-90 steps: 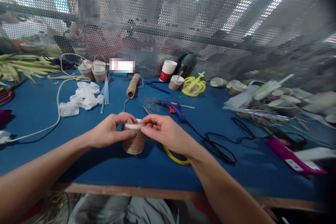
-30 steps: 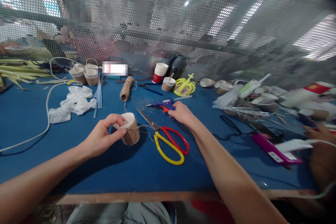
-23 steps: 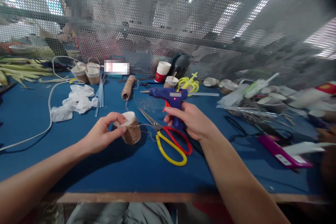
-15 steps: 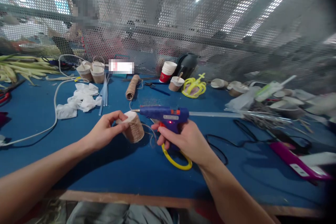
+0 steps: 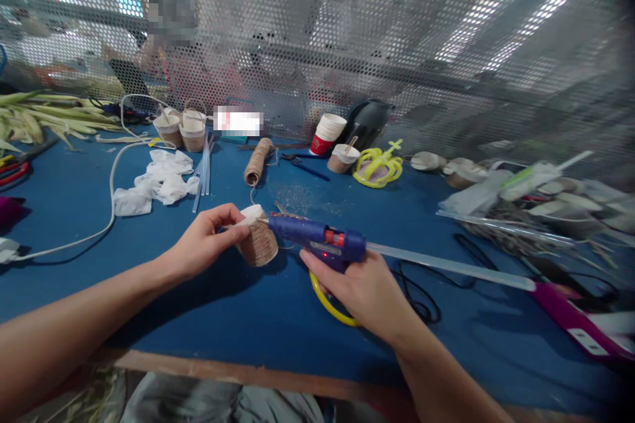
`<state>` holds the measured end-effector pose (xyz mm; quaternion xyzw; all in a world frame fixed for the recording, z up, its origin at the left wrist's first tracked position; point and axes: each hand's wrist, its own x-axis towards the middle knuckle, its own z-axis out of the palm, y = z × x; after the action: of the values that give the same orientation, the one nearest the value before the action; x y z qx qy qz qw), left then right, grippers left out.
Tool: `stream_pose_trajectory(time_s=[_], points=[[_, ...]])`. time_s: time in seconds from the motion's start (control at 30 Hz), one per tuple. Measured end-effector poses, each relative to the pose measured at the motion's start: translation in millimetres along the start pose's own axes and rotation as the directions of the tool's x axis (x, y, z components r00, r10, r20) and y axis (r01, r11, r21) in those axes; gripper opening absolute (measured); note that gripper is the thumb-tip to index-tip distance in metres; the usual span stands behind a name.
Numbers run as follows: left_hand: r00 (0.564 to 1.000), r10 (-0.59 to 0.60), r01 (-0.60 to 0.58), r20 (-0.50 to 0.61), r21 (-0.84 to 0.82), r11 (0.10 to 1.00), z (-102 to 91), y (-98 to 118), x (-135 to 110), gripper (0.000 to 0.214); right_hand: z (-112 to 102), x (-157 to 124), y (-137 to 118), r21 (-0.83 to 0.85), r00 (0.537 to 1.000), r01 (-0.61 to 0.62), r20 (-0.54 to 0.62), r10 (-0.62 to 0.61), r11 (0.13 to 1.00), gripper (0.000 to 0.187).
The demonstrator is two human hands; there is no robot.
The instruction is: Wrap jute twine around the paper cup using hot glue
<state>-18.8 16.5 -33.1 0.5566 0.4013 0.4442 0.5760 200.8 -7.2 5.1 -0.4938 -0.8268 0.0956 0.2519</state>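
My left hand (image 5: 213, 238) pinches the white rim of a paper cup (image 5: 260, 246) wrapped in brown twine, tilted above the table. My right hand (image 5: 364, 287) is wrapped round the grip of a blue glue gun (image 5: 302, 231), with a long clear glue stick (image 5: 446, 264) out of its back. The gun's nozzle meets the cup near its white rim; whether it touches I cannot tell. From the cup a strand runs up to a roll of twine (image 5: 258, 162). Yellow scissor handles (image 5: 330, 307) show partly under my right hand.
Pliers (image 5: 307, 165), a twine-wrapped cup (image 5: 342, 157), stacked cups (image 5: 327, 133) and a yellow crown-shaped piece (image 5: 378, 166) stand at the back. Crumpled white plastic (image 5: 166, 178) and loose glue sticks (image 5: 204, 175) lie left. A purple power strip (image 5: 575, 320) and black cord (image 5: 421, 310) lie right.
The glue gun's nozzle has come down onto the cup's upper side, and its back end has dipped lower to the right. The cup stays in my left hand. The view has shifted slightly.
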Motion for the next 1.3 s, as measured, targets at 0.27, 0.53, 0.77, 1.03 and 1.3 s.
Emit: stream_pose_trajectory(time_s=[0.27,0.53,0.77,1.03,1.3], points=[[1.0,0.009,-0.009,-0.005,0.047,0.999,-1.1,0,0,0.016,2,-3,6,-0.356,0.935,0.347,0.054,-0.351,0.868,0.028],[1.0,0.013,-0.013,0.005,0.067,0.998,-0.6,2,0,0.017,3,-4,8,-0.598,0.827,0.495,0.1,-0.554,0.631,0.038],[1.0,0.02,-0.02,0.007,0.061,0.998,0.0,3,-1,0.018,-2,1,-11,-0.19,0.983,0.181,0.0,-0.184,0.965,0.024],[1.0,0.025,-0.026,0.007,0.073,0.997,-0.2,2,0,0.018,-5,3,-17,0.045,1.0,-0.007,0.021,0.006,0.999,0.016],[0.999,0.026,-0.029,0.026,0.093,0.995,-1.8,2,0,0.018,1,-6,7,-0.056,0.994,0.098,0.056,-0.095,0.994,0.024]])
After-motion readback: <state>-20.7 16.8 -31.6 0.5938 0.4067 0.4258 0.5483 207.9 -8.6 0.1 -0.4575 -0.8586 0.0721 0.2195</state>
